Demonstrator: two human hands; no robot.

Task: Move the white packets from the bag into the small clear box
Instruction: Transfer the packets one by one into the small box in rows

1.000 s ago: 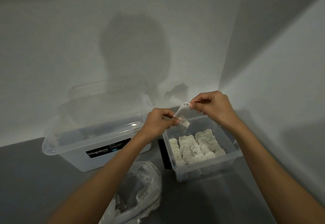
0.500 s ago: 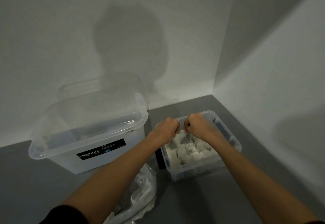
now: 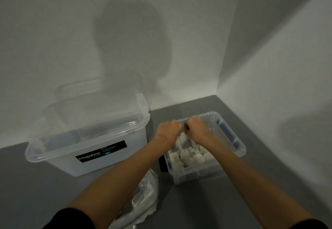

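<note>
Hands: left hand (image 3: pixel 168 129) and right hand (image 3: pixel 197 128) are held knuckles-up, side by side and nearly touching, over the far left part of the small clear box (image 3: pixel 241 150). Fingers of both are curled under, toward the gap between the hands. Fingertips are hidden by the backs of the hands, so it cannot be told whether a packet is pinched or nothing is held. Slight motion blur is seen on both.

White packets (image 3: pixel 190 156): a packed layer is seen inside the small clear box, packets touching one another. Those below the hands and the right forearm are partly covered.

Small clear box: open-topped, set on the grey surface (image 3: pixel 36 183) near the corner formed by the two white walls. Dark latches are seen at its left and right ends.

Bag (image 3: pixel 145 198): crumpled clear plastic, laid on the surface at the near side, just left of the small box's near corner and partly covered by the left forearm. Whitish contents are seen through it, too unclear to be counted.

Large clear box (image 3: pixel 53 157): lid fitted, placed left of the small box with a gap between them. A black label (image 3: pixel 100 152) reading "Megabox" is carried on its front wall.

Dark sleeves (image 3: pixel 71 218) are seen at the bottom edge on both arms. A head-shaped shadow (image 3: pixel 133 40) is cast on the back wall
</note>
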